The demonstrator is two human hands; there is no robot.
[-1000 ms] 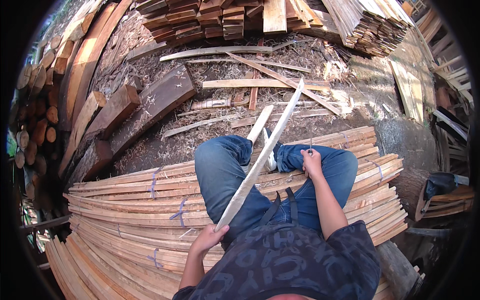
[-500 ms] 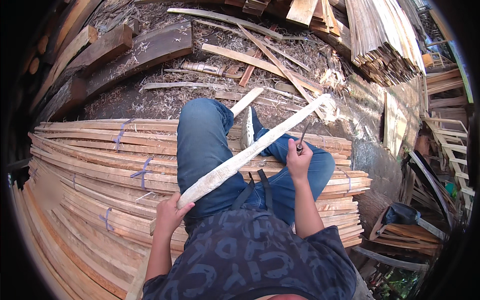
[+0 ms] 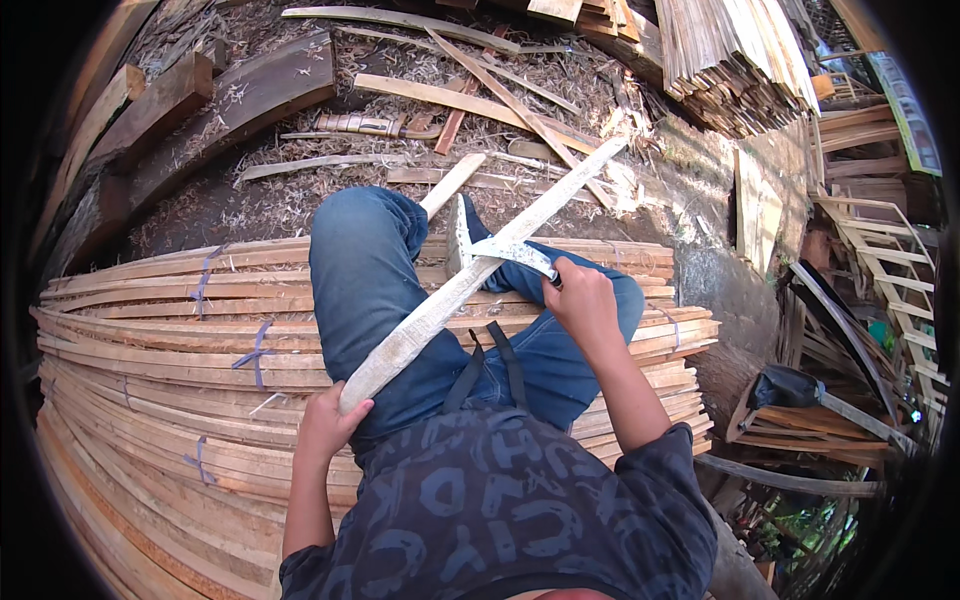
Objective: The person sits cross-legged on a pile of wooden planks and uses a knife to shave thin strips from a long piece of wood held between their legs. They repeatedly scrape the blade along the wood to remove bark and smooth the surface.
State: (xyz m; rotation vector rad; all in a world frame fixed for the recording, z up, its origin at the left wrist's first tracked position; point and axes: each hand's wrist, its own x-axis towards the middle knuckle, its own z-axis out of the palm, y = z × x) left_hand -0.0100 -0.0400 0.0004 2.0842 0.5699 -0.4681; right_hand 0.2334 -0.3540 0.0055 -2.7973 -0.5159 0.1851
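Observation:
A long pale wooden stick [image 3: 405,340] lies slantwise over my thighs, its far end reaching up to the right past my foot. My left hand [image 3: 327,418] is closed around the thick near end, at my left hip. In my right hand [image 3: 587,302] is the dark handle of a knife, gripped above my right thigh. Its curved, shiny blade [image 3: 520,250] crosses the stick at about mid-length and seems to touch it. The blade's bright glare hides the exact contact.
Beneath me are bundles of sawn wooden strips [image 3: 150,345] with purple ties. Thick beams [image 3: 255,95] lie at the far left. Loose slats [image 3: 450,95] and shavings cover the ground ahead. A stack of thin boards [image 3: 740,65] stands far right.
My right hand has moved left and the knife has swung from pointing upward to lying across the stick. The whole view has shifted slightly; my left hand keeps its hold.

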